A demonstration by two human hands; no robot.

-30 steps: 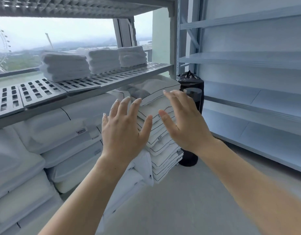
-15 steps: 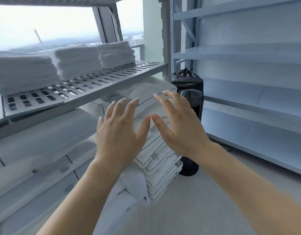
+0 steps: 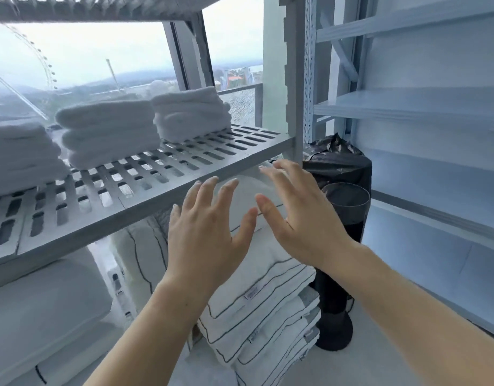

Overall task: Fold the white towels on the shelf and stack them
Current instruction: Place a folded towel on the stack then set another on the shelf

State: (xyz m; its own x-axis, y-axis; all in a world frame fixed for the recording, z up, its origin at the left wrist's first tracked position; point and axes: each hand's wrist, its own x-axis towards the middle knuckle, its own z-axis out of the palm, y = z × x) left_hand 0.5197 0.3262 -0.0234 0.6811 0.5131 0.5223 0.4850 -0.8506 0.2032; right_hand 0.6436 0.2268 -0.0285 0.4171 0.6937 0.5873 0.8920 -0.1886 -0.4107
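The shelf [image 3: 145, 174], a grey slotted rack at chest height, carries three stacks of white towels [image 3: 108, 132], and all three look already folded: one at the left edge, one in the middle, one at the right [image 3: 190, 115] near the window post. Under it lie big white pillows [image 3: 45, 296] and a leaning pile of striped linens [image 3: 262, 296]. To the right stands a black bin [image 3: 337, 218] with a bag, and beyond it a blue rack [image 3: 435, 107] with bare boards.

My reading is that the folding here is done or nearly so, and this is a reach or a pause between steps. No loose towel shows anywhere. The next move, if one remains, calls for lifting the hands over the shelf's front edge to square the stacks or to set one on another; the shelf lip sits just above the fingertips, so they must clear it.

The left hand [image 3: 207, 235] and right hand [image 3: 301, 218] are both raised, palms forward, fingers spread, holding nothing. They hover side by side, thumbs nearly meeting, in front of the shelf edge and the top striped linen; whether they touch that linen cannot be told.

The leftmost stack is cut off by the frame. The towels are soft with blur, so the count of folds in each stack is unclear. The back of the shelf is hidden behind the stacks.
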